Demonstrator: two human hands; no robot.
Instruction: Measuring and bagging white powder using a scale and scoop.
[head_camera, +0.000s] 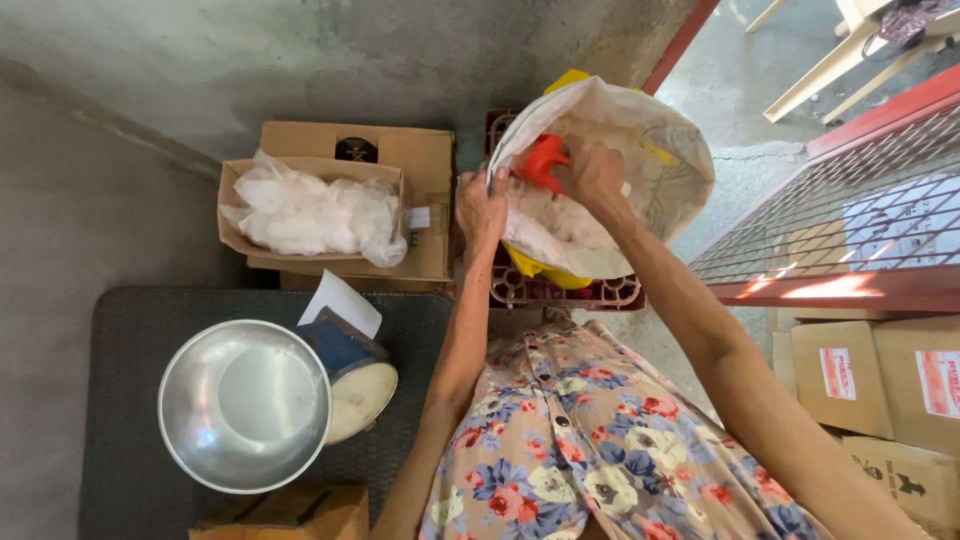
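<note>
White woven sack (660, 150) set on red plastic crate (560, 292), rim gripped by left hand (480, 208), orange plastic scoop (542, 160) held inside by right hand (592, 176), round steel bowl (244, 405) on dark textured surface (120, 400), brown cardboard box (400, 160) behind.

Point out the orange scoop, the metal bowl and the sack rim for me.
orange scoop (541, 160): head view, on its visible body beside the right hand.
metal bowl (245, 405): head view, inner bottom.
sack (640, 110): head view, far rim.

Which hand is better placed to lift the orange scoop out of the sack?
Right. The right hand is already inside the white sack, gripping the orange scoop. The left hand is busy holding the sack's rim open.
</note>
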